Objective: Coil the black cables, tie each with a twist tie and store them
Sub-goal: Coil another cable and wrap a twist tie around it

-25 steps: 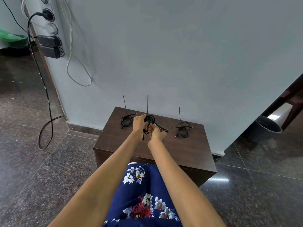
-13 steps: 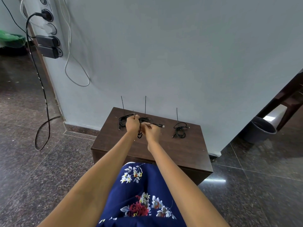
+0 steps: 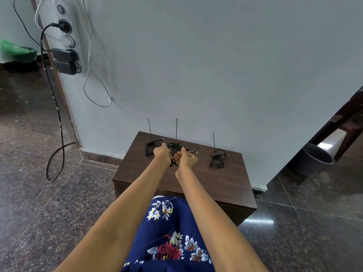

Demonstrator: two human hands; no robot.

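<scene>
Dark brown wood made up the counter (image 3: 225, 185), which stood against a pale wall (image 3: 216, 65). On it lay three black cables in a row, each with a thin twist tie leaning upright on the wall behind it. The left hand (image 3: 162, 154) and right hand (image 3: 187, 159) were both clenched around the middle cable (image 3: 174, 147), holding its bundle just above the counter, with one plug end dangling below the fists. The left cable (image 3: 150, 148) lay loosely coiled just beside the left hand. The right cable (image 3: 217, 159) lay apart, untouched. The middle tie (image 3: 176, 130) rose behind the hands. A grey bucket (image 3: 312, 160) stood on the floor at right.
</scene>
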